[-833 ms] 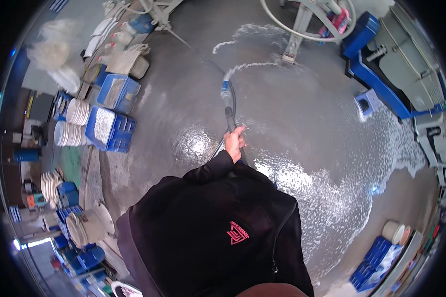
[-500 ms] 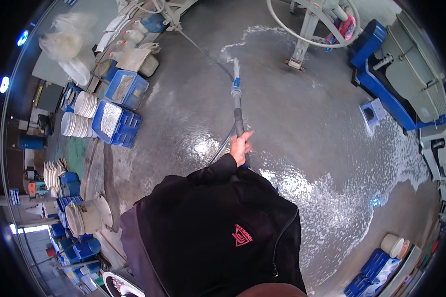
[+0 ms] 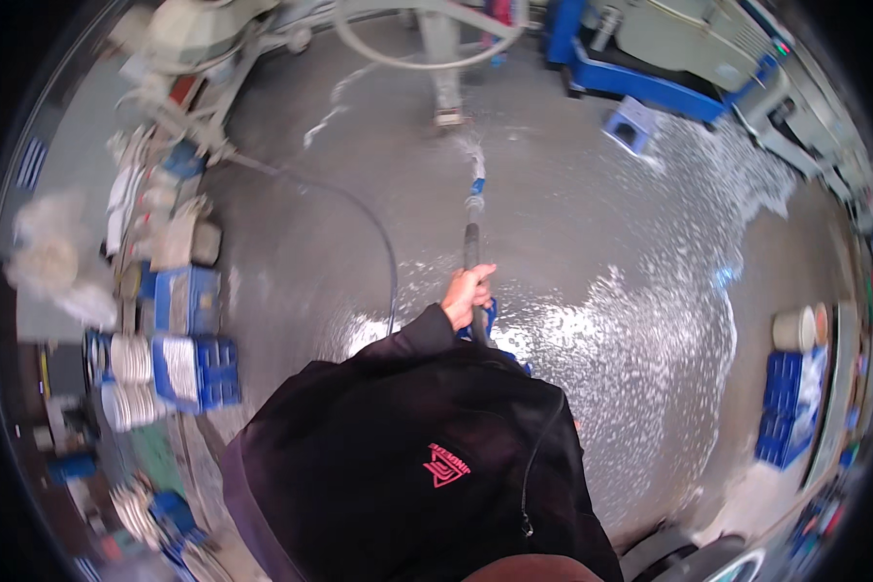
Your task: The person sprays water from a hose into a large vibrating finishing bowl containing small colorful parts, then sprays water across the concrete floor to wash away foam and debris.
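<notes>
My left hand (image 3: 468, 294) is closed round the shaft of a dark grey hose wand (image 3: 472, 247) with a blue nozzle tip. The wand points away from me, and a white jet of water (image 3: 471, 150) leaves the nozzle toward the foot of a pale wheeled stand (image 3: 444, 97). Just below my hand, a blue part (image 3: 492, 315) of the wand shows. A thin dark hose (image 3: 383, 228) curves across the wet floor to beside my left sleeve. My right hand cannot be made out; the dark jacket covers that side.
White foam (image 3: 630, 349) spreads over the grey floor at the right. A small lilac stool (image 3: 630, 124) stands near a blue-based machine (image 3: 650, 85). Blue crates (image 3: 221, 373) and stacked white tubs (image 3: 131, 405) line the left; another blue crate (image 3: 778, 436) sits far right.
The view has turned to the right, so the crates, stand and stool appear farther left. The wand's jet now falls near the stand's foot. My left hand keeps its grip.
</notes>
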Demonstrator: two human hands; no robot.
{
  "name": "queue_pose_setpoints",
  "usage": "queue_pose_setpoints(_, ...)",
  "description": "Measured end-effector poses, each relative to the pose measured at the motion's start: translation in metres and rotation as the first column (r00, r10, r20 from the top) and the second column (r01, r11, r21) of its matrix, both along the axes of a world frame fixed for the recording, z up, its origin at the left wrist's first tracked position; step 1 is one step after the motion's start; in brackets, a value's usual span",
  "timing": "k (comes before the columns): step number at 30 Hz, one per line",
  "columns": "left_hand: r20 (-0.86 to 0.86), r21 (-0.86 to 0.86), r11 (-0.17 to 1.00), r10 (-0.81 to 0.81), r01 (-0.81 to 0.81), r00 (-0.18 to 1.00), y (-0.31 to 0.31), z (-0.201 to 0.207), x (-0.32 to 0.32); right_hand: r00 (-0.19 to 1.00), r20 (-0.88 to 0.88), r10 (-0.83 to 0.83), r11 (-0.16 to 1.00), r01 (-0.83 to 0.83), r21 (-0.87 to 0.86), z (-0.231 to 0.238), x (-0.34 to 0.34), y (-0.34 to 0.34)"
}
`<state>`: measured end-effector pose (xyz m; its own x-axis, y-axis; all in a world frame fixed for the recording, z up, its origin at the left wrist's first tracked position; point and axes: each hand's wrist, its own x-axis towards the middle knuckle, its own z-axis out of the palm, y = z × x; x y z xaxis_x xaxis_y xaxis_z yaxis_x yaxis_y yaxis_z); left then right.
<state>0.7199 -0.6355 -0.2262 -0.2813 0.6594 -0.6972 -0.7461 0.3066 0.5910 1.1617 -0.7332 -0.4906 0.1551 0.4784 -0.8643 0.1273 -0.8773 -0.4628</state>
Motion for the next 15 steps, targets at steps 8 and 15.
queue_pose_setpoints(8,0.194,0.017,0.798,-0.594,0.603,0.781,0.127,-0.023,-0.016,0.975,0.220,-0.009,0.998,0.022,-0.055,-0.041,0.007,-0.094)
queue_pose_setpoints(15,0.207,0.055,0.514,-0.844,0.856,0.494,0.216,-0.044,0.002,0.943,0.295,-0.155,0.988,0.143,0.062,0.034,-0.095,-0.008)
